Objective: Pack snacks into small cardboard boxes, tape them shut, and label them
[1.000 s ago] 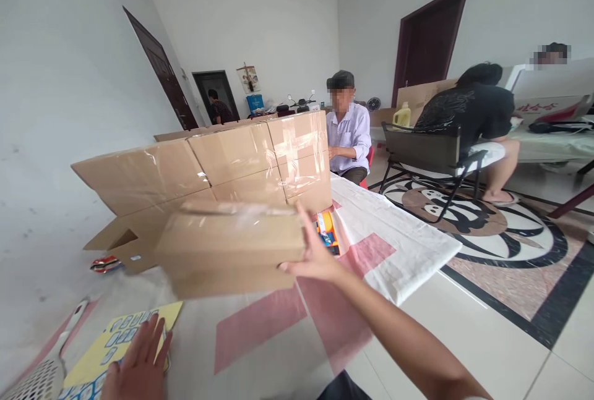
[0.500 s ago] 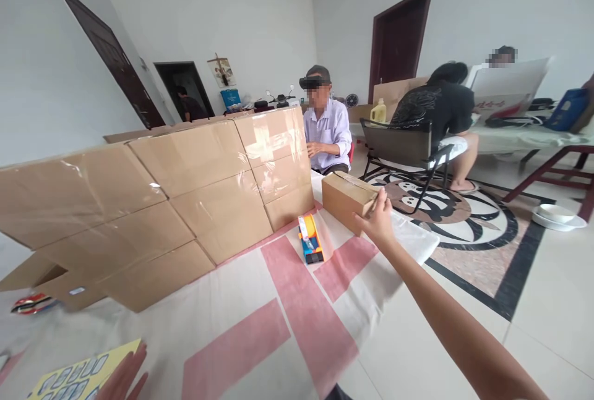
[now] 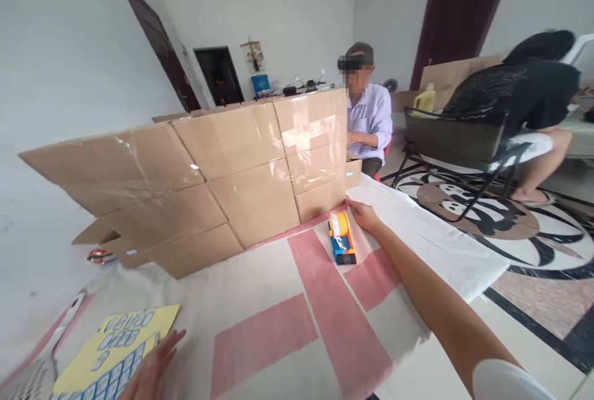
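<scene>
My right hand [image 3: 365,216] reaches forward to the lower right corner of a wall of taped cardboard boxes [image 3: 250,183]. Its fingers look stretched out, and I see nothing held in them. Just left of it, an orange and blue tape dispenser [image 3: 342,239] stands on the cloth. Part of a small cardboard box [image 3: 353,173] with a label shows past the wall's right edge; the wall hides the rest. At the lower left, my left hand [image 3: 151,366] lies open, fingers extended, at the edge of a yellow sheet of blue-edged stickers [image 3: 78,363].
The table has a white and pink cloth [image 3: 260,338]. A white slatted object with a handle [image 3: 65,326] lies at the far left. Across the table sits a person in a light shirt [image 3: 371,119]. Another person in black [image 3: 520,91] sits in a folding chair [image 3: 459,140] at right.
The brown box has left my right hand, which moved inward beside the tape dispenser. A labelled box now shows behind the wall's right edge. The view has swung left.
</scene>
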`<action>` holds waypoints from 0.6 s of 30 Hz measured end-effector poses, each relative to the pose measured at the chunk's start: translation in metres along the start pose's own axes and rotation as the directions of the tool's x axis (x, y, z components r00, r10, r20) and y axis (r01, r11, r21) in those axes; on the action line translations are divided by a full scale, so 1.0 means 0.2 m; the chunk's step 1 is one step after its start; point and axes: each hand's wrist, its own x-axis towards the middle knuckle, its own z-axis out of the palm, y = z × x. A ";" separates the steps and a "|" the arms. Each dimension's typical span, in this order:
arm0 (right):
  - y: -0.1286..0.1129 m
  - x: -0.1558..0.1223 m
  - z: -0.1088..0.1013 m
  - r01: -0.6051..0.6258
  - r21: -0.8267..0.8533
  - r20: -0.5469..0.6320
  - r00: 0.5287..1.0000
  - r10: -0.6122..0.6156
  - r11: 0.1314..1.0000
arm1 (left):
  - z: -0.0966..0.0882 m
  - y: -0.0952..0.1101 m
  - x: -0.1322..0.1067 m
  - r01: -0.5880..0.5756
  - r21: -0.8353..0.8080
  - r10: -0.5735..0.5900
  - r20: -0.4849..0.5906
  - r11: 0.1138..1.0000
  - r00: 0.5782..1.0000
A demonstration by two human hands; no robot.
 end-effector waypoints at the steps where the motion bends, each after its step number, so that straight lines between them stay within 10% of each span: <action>1: 0.01 -0.01 0.01 0.008 -0.007 0.019 1.000 -0.007 1.000 | -0.01 0.02 -0.02 -0.028 0.060 0.029 -0.012 0.998 1.000; 5: 0.01 0.01 0.00 -0.014 -0.038 0.056 0.998 0.016 0.999 | 0.00 0.12 -0.11 -0.128 0.141 0.143 -0.100 0.982 0.985; 11: -0.03 0.07 -0.02 -0.063 -0.086 0.105 0.992 0.072 0.994 | -0.14 0.30 -0.13 -0.225 -0.075 0.153 -0.527 0.971 0.836; 14: -0.02 0.08 -0.01 -0.075 -0.116 0.101 0.991 0.087 0.990 | -0.32 0.40 0.03 -0.060 -0.245 -0.017 -0.302 0.968 0.953; 18: 0.06 0.11 0.04 -0.011 -0.184 0.080 0.996 0.027 0.983 | -0.39 0.48 0.47 -0.116 0.298 0.153 -0.104 0.947 0.983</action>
